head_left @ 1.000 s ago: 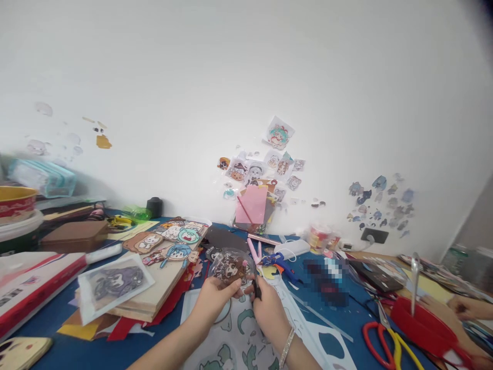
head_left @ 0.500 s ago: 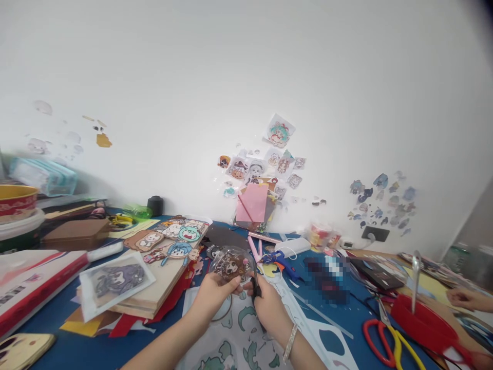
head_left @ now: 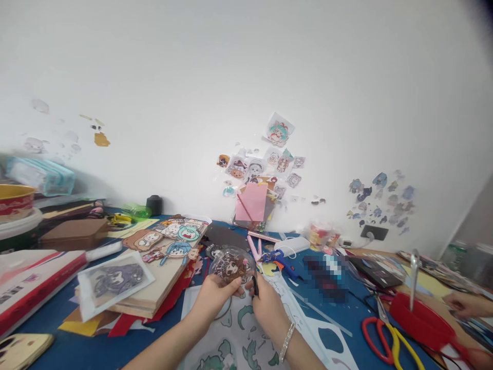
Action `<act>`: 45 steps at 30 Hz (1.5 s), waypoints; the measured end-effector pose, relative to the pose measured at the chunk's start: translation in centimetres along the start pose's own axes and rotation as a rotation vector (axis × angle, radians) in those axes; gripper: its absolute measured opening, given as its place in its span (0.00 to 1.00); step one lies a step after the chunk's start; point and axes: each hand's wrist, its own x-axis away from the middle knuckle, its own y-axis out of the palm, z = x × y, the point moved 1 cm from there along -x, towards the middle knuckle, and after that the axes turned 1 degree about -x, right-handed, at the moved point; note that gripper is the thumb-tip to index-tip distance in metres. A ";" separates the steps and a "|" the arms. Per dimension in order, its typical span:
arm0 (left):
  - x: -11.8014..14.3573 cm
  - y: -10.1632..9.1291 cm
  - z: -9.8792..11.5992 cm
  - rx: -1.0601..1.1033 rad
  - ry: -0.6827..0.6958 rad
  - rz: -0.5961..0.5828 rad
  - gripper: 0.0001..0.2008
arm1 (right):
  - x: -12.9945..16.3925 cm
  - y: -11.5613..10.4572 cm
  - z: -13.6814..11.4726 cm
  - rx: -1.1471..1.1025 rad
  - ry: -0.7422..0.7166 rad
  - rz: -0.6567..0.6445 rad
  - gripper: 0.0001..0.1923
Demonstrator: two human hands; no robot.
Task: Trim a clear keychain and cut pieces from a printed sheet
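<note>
Your left hand [head_left: 213,297] pinches the clear sticker [head_left: 233,265] by its lower edge, held up just above the sheet [head_left: 234,339] w/ teal shapes. Right hand [head_left: 265,308] is closed around small black scissors [head_left: 254,284], tips right at the sticker's right edge, hands nearly touching. Red scissors [head_left: 379,339] lie well off to your right.

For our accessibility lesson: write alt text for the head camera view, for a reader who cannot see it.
Two bare hands work at a cluttered blue craft table: the left hand holds a cartoon character cutout in clear film, while the right hand grips small dark scissors at its edge. Red-and-yellow scissors lie to the right; stickers dot the white wall.
</note>
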 end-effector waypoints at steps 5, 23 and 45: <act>0.2 -0.1 0.3 0.049 -0.055 0.010 0.20 | -0.2 -0.1 0.1 -0.060 -0.049 0.022 0.34; 0.2 0.0 0.8 -0.002 -0.015 0.017 0.20 | -0.5 0.4 0.1 -0.409 0.000 -0.040 0.30; 0.7 0.4 0.6 0.109 -0.071 -0.026 0.20 | 1.1 -0.6 -1.7 0.099 -0.107 0.208 0.09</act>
